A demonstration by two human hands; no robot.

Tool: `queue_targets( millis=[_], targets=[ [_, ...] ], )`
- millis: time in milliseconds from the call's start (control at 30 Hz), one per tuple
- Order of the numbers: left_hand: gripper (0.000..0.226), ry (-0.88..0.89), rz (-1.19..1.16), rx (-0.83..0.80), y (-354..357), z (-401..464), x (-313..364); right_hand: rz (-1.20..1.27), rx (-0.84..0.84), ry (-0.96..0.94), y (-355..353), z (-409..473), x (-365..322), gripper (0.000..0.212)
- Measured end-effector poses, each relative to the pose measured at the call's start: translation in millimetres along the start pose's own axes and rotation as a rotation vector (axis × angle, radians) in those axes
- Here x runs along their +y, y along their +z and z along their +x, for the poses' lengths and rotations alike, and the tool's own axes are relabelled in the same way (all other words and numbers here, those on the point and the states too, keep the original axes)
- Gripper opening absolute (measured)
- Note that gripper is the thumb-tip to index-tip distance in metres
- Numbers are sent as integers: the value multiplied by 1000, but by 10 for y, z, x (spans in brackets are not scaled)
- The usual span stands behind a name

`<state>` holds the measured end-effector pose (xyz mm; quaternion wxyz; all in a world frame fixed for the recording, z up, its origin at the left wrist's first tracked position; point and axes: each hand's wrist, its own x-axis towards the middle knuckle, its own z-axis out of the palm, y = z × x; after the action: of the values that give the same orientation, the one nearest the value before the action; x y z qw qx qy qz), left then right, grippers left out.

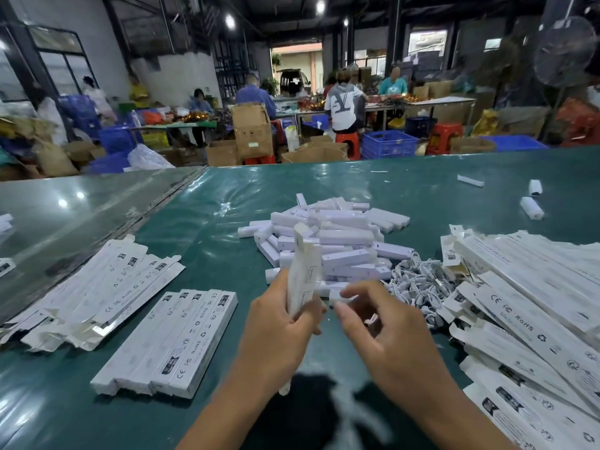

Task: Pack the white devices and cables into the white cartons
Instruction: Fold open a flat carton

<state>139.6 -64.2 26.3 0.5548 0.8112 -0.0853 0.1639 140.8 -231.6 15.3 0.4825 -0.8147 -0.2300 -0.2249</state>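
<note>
Packing white devices into cartons at a green desk point(201, 222).

Left hand point(285, 323) gripping an upright carton point(303, 271), top flap open; right hand point(380, 323) with curled fingers pinching a small white piece, blurred. Heaped devices point(328, 235) behind, cables point(418, 280) beside; flat cartons point(535, 319) right, filled ones point(172, 342) left.

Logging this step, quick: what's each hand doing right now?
Left hand: grips an upright carton.
Right hand: fingers curled; whether it pinches something cannot be told.
</note>
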Motion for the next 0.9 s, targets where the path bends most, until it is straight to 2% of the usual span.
queue_targets(
  millis=[100, 233, 400, 467, 567, 633, 733, 800, 867, 900],
  targets=[
    [20, 90, 166, -70, -20, -16, 0, 168, 152, -8, -126, 63, -15, 26],
    [25, 247, 471, -11, 11, -46, -34, 127, 289, -65, -126, 30, -43, 22],
    [30, 285, 425, 51, 43, -63, 7, 133, 287, -134, -37, -15, -98, 16],
    [35, 296, 376, 35, 48, -65, 28, 202, 256, -88, -7, -30, -115, 18],
    [24, 324, 339, -14, 44, -80, 24, 288, 226, 3, 39, -46, -112, 21],
    [25, 271, 286, 49, 38, -83, 40, 311, 223, 36, 47, -47, -99, 20],
    [35, 227, 323, 118, 46, -89, 41, 248, 268, -17, 39, -49, -101, 14],
    [24, 230, 319, 84, 50, -92, 32, 184, 272, -108, 30, -60, -117, 12],
    [17, 231, 298, 43, 52, -80, 29, 101, 271, -202, 25, -79, -130, 21],
    [21, 230, 308, 39, 53, -78, 31, 60, 268, -234, 24, -83, -128, 26]
  ],
)
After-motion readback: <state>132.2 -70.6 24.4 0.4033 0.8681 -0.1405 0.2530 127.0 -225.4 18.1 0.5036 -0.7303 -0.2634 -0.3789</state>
